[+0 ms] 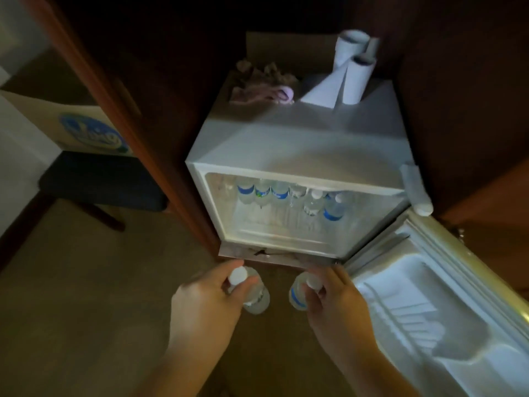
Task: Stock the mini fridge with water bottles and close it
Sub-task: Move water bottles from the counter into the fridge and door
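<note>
Head view: white mini fridge (297, 144) at centre, door (429, 305) swung open toward 4 o'clock. Row of clear plastic water bottles (289, 194) inside, blue labels, print unreadable. Left hand (206, 296) grasps white-capped clear bottle (252, 293) at 6 o'clock; right hand (332, 299) pinches blue-labelled bottle (297, 293) beside it. Cardboard box (83, 124) at 9 o'clock, blue round logo blurred.
</note>
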Tool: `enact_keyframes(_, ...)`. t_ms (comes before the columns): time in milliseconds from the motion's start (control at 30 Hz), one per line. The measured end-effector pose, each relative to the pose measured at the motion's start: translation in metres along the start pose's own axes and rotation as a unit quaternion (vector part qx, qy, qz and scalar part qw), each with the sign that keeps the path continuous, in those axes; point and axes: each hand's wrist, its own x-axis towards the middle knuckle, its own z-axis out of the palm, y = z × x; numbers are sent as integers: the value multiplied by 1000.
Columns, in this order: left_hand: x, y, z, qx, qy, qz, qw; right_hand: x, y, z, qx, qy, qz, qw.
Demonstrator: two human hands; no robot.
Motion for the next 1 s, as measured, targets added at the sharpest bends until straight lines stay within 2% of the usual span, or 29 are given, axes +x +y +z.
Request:
enact_keyframes(300,42,-64,75,-41,14,41,998,101,59,84,-35,10,-28,999)
enact_keyframes(467,70,-90,100,-33,33,30,998,154,76,114,-65,121,-105,985)
enact_keyframes(600,86,-102,110,-56,46,60,996,191,83,134,-68,149,-97,982)
enact_keyframes(767,108,-112,121,-58,62,75,994,227,89,151,-108,113,-77,985)
enact_keyframes(1000,123,-125,133,-66,31,57,996,247,96,170,-135,116,-72,981)
